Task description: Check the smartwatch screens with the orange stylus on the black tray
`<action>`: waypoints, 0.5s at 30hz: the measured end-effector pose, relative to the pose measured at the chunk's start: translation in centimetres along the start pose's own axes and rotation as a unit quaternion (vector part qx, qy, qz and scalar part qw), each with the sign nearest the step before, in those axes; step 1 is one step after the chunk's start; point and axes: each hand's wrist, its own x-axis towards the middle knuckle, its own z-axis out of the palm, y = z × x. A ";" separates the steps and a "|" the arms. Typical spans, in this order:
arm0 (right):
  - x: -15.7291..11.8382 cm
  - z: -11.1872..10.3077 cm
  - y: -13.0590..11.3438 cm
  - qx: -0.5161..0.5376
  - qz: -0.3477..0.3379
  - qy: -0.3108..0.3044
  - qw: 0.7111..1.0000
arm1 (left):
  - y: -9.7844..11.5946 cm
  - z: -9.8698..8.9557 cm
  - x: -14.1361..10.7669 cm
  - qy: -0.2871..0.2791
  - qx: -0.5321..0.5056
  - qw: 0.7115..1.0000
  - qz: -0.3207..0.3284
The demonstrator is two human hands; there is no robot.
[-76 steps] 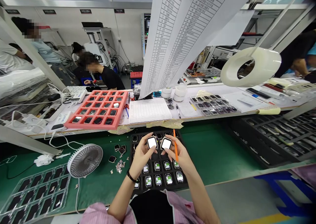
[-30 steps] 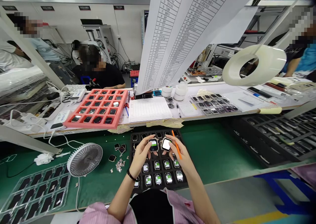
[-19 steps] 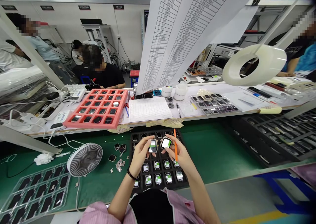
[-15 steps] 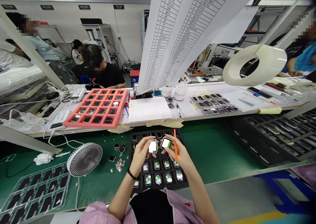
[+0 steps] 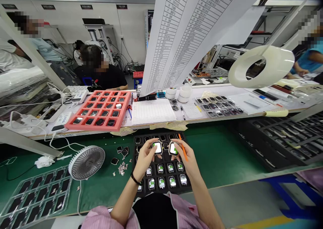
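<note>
Above the black foam tray (image 5: 166, 175), your two hands work side by side, each half curled around a watch. Your left hand (image 5: 145, 157) grips the left watch (image 5: 158, 148) by its edges, thumb on the near face and fingers wrapped round the frame; its screen is lit mostly white. Your right hand (image 5: 188, 156) pinches the right watch (image 5: 174, 149) the same way, with the thumb lying over the right part of the lit screen, and it also keeps an orange stick (image 5: 183, 147) slanting across the fingers. The two watches are apart, faces toward you, and under them lit watches sit in the tray's near rows.

Compared with half a second ago, your right watch has shifted to your right and turned straighter, widening the gap between the pair. The stick, nearly upright then, now leans, and your right thumb has moved higher on the screen.
</note>
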 end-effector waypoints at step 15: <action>0.1 -0.8 1.4 -0.006 -0.009 -0.094 0.996 | 0.1 -0.1 0.3 -0.036 0.002 0.999 0.021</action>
